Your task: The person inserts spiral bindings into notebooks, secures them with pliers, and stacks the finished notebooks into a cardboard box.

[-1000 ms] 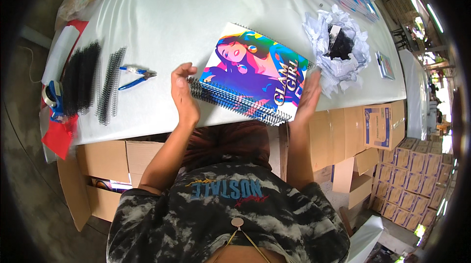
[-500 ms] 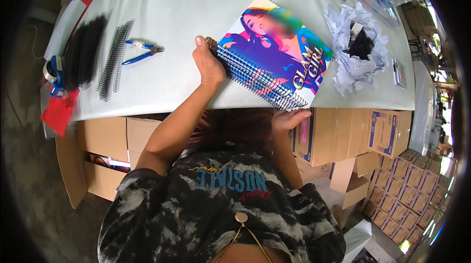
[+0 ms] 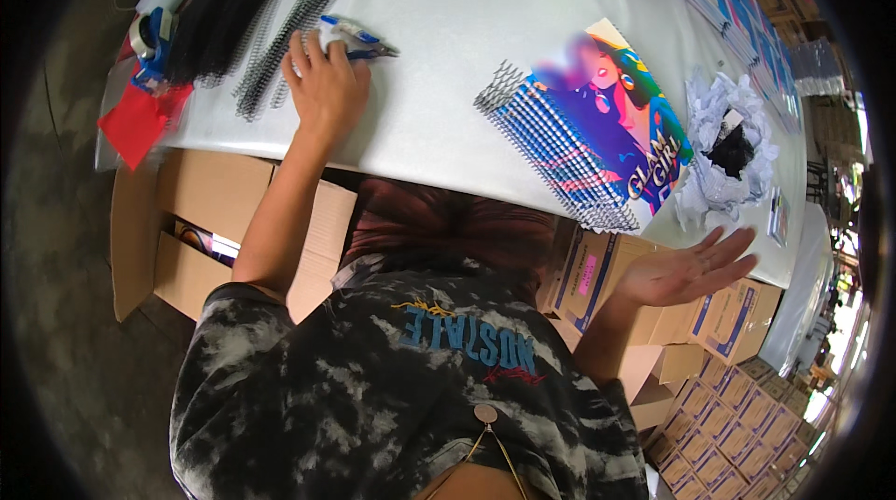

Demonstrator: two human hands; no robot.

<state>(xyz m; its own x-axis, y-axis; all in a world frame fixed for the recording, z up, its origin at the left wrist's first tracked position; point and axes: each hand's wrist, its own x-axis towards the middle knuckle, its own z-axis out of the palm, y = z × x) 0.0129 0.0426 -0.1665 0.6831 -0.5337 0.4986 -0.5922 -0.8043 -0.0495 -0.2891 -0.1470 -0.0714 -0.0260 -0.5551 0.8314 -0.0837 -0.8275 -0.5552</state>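
Observation:
A stack of spiral-bound notebooks (image 3: 644,131) with a colourful illustrated cover lies at the table's front right, wire coils along its left side. My left hand (image 3: 327,94) is over the table at left, fingers stretched and slightly apart, beside the blue-handled pliers (image 3: 371,44). Its fingertips overlap the near handle; whether they touch it I cannot tell. My right hand (image 3: 689,270) is held palm up with spread fingers and nothing in it, off the table's front edge. Grey-black binding coils (image 3: 285,56) lie just left of my left hand.
A larger bundle of black coils (image 3: 224,19), a blue tape dispenser (image 3: 154,47) and red material (image 3: 135,126) are at left. Crumpled paper holding black bits (image 3: 695,178) sits right of the notebooks. More notebooks (image 3: 719,10) are stacked far right. Cardboard boxes (image 3: 210,192) stand below the table.
Both hands have let go of the notebook stack, which now lies on the table. My left hand has moved left to the pliers; my right has drawn off to the right. The view has shifted.

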